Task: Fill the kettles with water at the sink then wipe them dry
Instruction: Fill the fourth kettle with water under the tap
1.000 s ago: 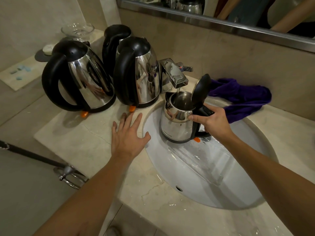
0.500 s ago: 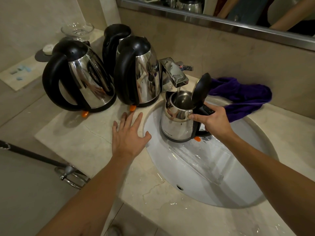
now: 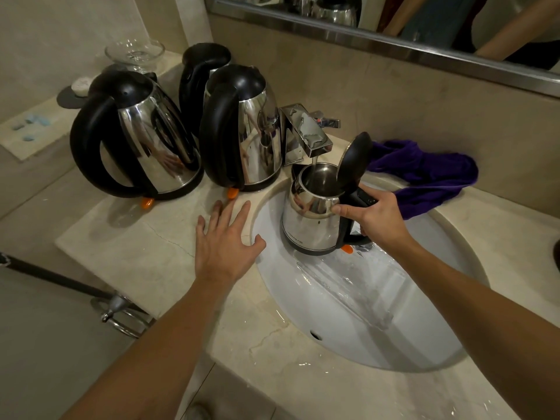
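Note:
A small steel kettle (image 3: 312, 219) with its black lid (image 3: 354, 160) flipped up hangs over the white sink (image 3: 378, 313), under the chrome tap (image 3: 306, 133). A thin stream of water runs from the tap into it. My right hand (image 3: 375, 218) grips its black handle. My left hand (image 3: 225, 241) rests flat, fingers spread, on the marble counter (image 3: 136, 247) at the sink's left rim. Three larger steel kettles stand on the counter: one at the left (image 3: 145, 140), one in the middle (image 3: 251, 131), one behind them (image 3: 200, 68). A purple cloth (image 3: 424, 174) lies behind the sink.
A glass dish (image 3: 135, 53) and a small soap (image 3: 80, 85) sit on a ledge at the back left. A mirror (image 3: 394, 28) runs along the wall above. A chrome towel ring (image 3: 118, 310) hangs below the counter's front left edge. The counter near the sink is wet.
Almost nothing has moved; the small kettle stays under the running tap in my right hand, and my left hand stays flat on the counter.

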Action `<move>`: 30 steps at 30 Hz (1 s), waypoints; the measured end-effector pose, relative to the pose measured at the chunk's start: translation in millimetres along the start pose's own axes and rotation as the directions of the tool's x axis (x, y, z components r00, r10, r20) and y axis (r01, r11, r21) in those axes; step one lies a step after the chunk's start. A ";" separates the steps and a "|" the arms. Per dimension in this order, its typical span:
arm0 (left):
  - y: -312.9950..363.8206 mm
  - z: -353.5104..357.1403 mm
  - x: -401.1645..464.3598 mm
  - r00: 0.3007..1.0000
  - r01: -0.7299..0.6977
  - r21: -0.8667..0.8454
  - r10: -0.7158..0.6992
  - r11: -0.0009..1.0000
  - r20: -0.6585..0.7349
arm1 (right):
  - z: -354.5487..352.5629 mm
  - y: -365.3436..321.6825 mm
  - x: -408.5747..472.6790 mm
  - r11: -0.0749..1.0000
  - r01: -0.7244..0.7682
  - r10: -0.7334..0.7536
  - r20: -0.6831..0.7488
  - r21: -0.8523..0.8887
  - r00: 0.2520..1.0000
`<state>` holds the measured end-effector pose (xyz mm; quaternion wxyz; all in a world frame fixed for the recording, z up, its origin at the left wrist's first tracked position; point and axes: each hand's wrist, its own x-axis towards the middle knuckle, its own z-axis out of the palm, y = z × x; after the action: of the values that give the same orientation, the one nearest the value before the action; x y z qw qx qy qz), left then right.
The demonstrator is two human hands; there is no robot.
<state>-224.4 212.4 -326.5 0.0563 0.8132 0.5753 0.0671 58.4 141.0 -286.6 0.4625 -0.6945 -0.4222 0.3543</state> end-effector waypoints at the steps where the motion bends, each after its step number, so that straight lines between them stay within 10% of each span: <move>1: -0.2 0.1 -0.1 1.000 0.000 0.000 0.000 1.000 -0.004 | 0.0 -0.6 -0.2 1.000 -0.002 0.002 -0.004 -0.001 1.000; 30: 1.4 -0.9 -0.1 1.000 0.009 0.032 -0.009 0.999 -0.016 | -0.3 -5.1 -1.6 0.998 -0.046 0.046 -0.017 -0.035 0.999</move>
<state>-223.3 211.9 -325.4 0.0390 0.8109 0.5804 0.0638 56.7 140.6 -281.6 0.4452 -0.7149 -0.4085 0.3519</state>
